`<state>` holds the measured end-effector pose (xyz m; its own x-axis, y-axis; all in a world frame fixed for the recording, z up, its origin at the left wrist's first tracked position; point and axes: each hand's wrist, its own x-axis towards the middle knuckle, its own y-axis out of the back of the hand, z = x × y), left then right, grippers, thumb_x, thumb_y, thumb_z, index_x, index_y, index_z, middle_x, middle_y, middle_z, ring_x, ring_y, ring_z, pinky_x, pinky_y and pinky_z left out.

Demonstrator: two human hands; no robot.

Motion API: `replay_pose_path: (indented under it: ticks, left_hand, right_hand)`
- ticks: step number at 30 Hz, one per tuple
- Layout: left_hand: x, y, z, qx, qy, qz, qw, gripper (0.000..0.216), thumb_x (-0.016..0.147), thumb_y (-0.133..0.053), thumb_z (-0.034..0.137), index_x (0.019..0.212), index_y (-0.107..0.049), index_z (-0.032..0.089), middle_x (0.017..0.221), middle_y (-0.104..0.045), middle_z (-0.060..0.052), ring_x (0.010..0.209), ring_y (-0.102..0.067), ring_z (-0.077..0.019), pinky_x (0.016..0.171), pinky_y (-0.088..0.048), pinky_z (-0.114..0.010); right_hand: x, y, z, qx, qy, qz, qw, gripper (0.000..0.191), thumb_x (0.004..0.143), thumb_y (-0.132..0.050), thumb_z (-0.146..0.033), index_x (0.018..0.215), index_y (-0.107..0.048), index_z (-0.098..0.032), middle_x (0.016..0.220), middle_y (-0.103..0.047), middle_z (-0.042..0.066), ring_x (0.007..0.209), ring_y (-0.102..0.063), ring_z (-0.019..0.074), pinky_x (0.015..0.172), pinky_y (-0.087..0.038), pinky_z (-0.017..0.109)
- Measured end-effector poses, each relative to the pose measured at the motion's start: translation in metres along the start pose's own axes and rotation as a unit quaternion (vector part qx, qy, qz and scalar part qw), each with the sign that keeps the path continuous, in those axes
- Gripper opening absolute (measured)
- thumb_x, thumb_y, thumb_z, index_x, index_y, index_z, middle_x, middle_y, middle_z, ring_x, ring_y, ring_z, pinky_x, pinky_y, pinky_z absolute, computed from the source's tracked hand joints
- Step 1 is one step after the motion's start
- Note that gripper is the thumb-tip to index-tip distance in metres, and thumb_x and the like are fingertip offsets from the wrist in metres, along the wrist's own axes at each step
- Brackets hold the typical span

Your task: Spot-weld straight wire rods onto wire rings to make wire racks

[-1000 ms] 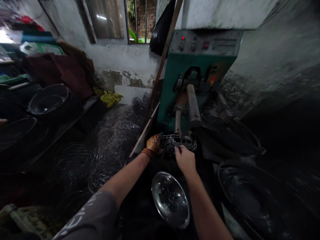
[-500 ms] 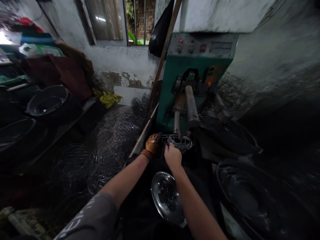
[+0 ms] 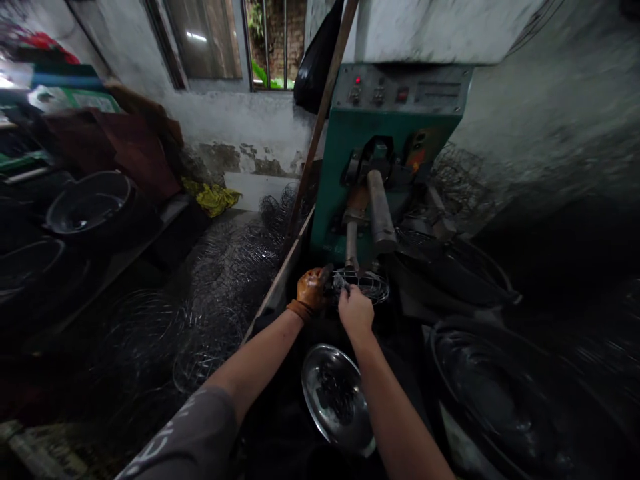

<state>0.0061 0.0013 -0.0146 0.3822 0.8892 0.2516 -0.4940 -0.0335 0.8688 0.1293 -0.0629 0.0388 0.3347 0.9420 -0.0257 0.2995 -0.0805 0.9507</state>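
Note:
My left hand [image 3: 312, 289], in an orange-brown glove, is closed around the left edge of a round wire frame [image 3: 375, 285]. This frame is tilted under the lower metal arm [image 3: 352, 243] of a green machine [image 3: 327, 193]. Bare and closed in a pinch, my right hand [image 3: 356, 309] is at the frame's near left side; what its fingertips grip is too small and dark to make out. Below the hands, a shiny metal bowl [image 3: 313, 383] holds small dark metal pieces [image 3: 337, 397]. The machine's thicker upper arm [image 3: 381, 213] projects above the frame.
Piles of wire frames [image 3: 215, 267] cover the floor at left. A wooden board [image 3: 280, 287] runs beside my left forearm. Dark tubs [image 3: 90, 203] stand farther left. On the right is a large dark round container [image 3: 480, 380]. A slanted pole [image 3: 320, 127] leans beside the machine.
Both hands and the wire frame have shifted slightly to the right. The left hand still grips the frame's edge, and the right hand remains pinched at it.

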Motion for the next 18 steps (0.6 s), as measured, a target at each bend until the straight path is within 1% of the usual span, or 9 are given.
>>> replay_pose_path:
  ticks: [3,7,9,11,12,13,15,16,18]
  left_hand:
    - [0.001,-0.001,0.000,0.005,-0.004,0.005,1.000,0.080,0.077,-0.069,0.040,0.150,-0.047,0.016,0.131,-0.062,-0.014,0.117,-0.059,-0.0319,0.102,-0.050,-0.044]
    - [-0.003,-0.005,-0.002,-0.010,-0.013,0.022,1.000,0.077,0.083,-0.066,0.040,0.152,-0.044,0.016,0.133,-0.061,-0.014,0.120,-0.058,-0.0302,0.105,-0.049,-0.042]
    - [-0.007,-0.007,-0.006,-0.023,0.010,0.029,0.999,0.082,0.081,-0.070,0.041,0.154,-0.040,0.016,0.139,-0.058,-0.014,0.125,-0.057,-0.0297,0.108,-0.048,-0.041]
    - [-0.009,-0.009,-0.011,-0.026,0.053,0.013,0.998,0.093,0.074,-0.079,0.040,0.154,-0.038,0.016,0.143,-0.055,-0.014,0.128,-0.055,-0.0313,0.108,-0.048,-0.041]
    - [-0.010,-0.010,-0.014,-0.022,0.074,-0.006,0.997,0.096,0.071,-0.082,0.040,0.153,-0.039,0.015,0.143,-0.055,-0.015,0.128,-0.056,-0.0323,0.107,-0.050,-0.041]
    - [-0.010,-0.010,-0.017,-0.016,0.088,-0.027,0.996,0.095,0.069,-0.084,0.039,0.151,-0.043,0.015,0.140,-0.058,-0.015,0.125,-0.058,-0.0330,0.105,-0.051,-0.042]
    - [-0.009,-0.009,-0.020,-0.006,0.084,-0.057,0.995,0.084,0.068,-0.084,0.038,0.143,-0.053,0.015,0.131,-0.064,-0.014,0.119,-0.062,-0.0328,0.102,-0.053,-0.042]
    - [-0.008,-0.007,-0.020,-0.006,0.073,-0.054,0.996,0.078,0.069,-0.084,0.039,0.139,-0.057,0.016,0.127,-0.066,-0.013,0.117,-0.063,-0.0323,0.101,-0.054,-0.042]
    - [-0.008,-0.003,-0.018,-0.020,0.037,-0.013,0.999,0.076,0.069,-0.082,0.042,0.137,-0.059,0.018,0.126,-0.066,-0.012,0.117,-0.063,-0.0312,0.102,-0.053,-0.042]
  right_hand:
    - [0.001,0.000,0.000,0.004,0.000,0.000,1.000,0.028,0.106,-0.047,-0.025,0.118,-0.068,-0.011,0.092,-0.074,0.016,0.086,-0.073,0.0277,0.072,-0.048,0.030]
    - [0.002,-0.001,0.002,0.015,0.008,-0.006,1.000,0.027,0.106,-0.048,-0.024,0.116,-0.069,-0.010,0.090,-0.074,0.015,0.088,-0.073,0.0283,0.073,-0.048,0.031]
    - [0.002,-0.002,0.002,0.018,0.012,-0.007,1.000,0.028,0.106,-0.047,-0.024,0.118,-0.069,-0.009,0.091,-0.074,0.016,0.089,-0.073,0.0292,0.074,-0.048,0.032]
    - [0.003,-0.003,0.001,0.016,0.011,-0.003,1.000,0.029,0.106,-0.047,-0.025,0.119,-0.068,-0.009,0.093,-0.075,0.017,0.089,-0.072,0.0299,0.073,-0.047,0.032]
    - [0.002,-0.003,0.001,0.015,0.008,-0.001,1.000,0.030,0.106,-0.047,-0.025,0.120,-0.068,-0.010,0.093,-0.075,0.017,0.088,-0.072,0.0298,0.072,-0.047,0.032]
    - [0.002,-0.003,0.001,0.015,0.006,0.002,1.000,0.029,0.106,-0.048,-0.025,0.121,-0.068,-0.010,0.092,-0.074,0.016,0.087,-0.072,0.0294,0.071,-0.046,0.032]
    - [0.002,-0.003,0.003,0.022,0.002,0.011,1.000,0.028,0.105,-0.049,-0.025,0.121,-0.069,-0.011,0.091,-0.074,0.015,0.084,-0.072,0.0279,0.070,-0.044,0.031]
    - [0.002,-0.003,0.006,0.029,0.000,0.020,0.999,0.028,0.105,-0.050,-0.024,0.119,-0.069,-0.011,0.091,-0.074,0.015,0.083,-0.071,0.0272,0.070,-0.044,0.030]
    - [0.005,-0.003,0.015,0.053,-0.002,0.043,0.998,0.026,0.103,-0.051,-0.024,0.114,-0.071,-0.011,0.091,-0.075,0.014,0.083,-0.071,0.0260,0.070,-0.043,0.029]
